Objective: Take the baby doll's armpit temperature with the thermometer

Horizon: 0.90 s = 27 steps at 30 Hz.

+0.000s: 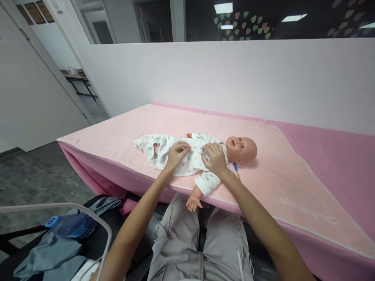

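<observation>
A baby doll (242, 150) lies on its back, its bald head to the right, dressed in a white patterned romper (190, 167). My left hand (177, 153) is on the front of the romper, thumb and fingers closed together on the cloth. Higher on the chest, my right hand (216, 158) has curled fingers and thumb at the romper's front opening, beside a small white snap (200, 150). Fingertips partly hide the cloth they touch. The doll's near arm (195, 197) hangs over the table edge; its far hand (189, 135) shows beyond the body.
A peach mat (117, 130) covers the table over a pink cloth (336, 144). Near the doll's neck lies a blue-tipped object (235, 167). At lower left, a water bottle (72, 225) and grey cloth (48, 255) rest on a black chair. A white wall (249, 78) stands behind.
</observation>
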Available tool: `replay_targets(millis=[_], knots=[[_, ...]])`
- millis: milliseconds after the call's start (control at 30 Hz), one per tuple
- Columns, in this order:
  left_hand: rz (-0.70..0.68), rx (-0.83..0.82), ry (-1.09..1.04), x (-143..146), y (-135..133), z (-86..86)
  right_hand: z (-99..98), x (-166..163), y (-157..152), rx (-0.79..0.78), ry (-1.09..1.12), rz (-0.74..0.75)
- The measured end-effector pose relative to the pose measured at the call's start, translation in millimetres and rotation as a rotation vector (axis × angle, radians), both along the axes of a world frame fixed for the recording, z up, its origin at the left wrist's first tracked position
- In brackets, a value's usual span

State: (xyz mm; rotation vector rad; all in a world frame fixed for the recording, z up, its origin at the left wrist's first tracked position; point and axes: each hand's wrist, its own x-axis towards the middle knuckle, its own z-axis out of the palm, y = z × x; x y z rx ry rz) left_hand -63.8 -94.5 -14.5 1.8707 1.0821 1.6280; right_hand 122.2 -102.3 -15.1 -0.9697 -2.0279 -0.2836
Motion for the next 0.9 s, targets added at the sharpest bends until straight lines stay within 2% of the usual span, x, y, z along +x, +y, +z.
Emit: replay_targets(millis=[133,233,400,533,900], knots=[[0.119,0.003,0.158,-18.6,-6.5,2.8,2.5,-6.9,-8.5,0.031,-0.053,0.064],[0.211,0.003,0.297,-24.5,-10.9,-1.6,4.7,-15.5,-10.3,0.018,-0.117,0.103],[0.17,0.029,0.467,-25.8,-12.3,-12.1,7.8,-33.6,-1.2,-0.042,-0.164,0.061],[0.159,0.05,0.535,-26.3,-11.4,-13.8,5.6,-40.8,3.5,-0.094,-0.157,0.038],[0.17,0.06,0.571,-24.5,-13.3,-14.6,-0.9,-38.7,3.2,-0.083,-0.11,0.043]])
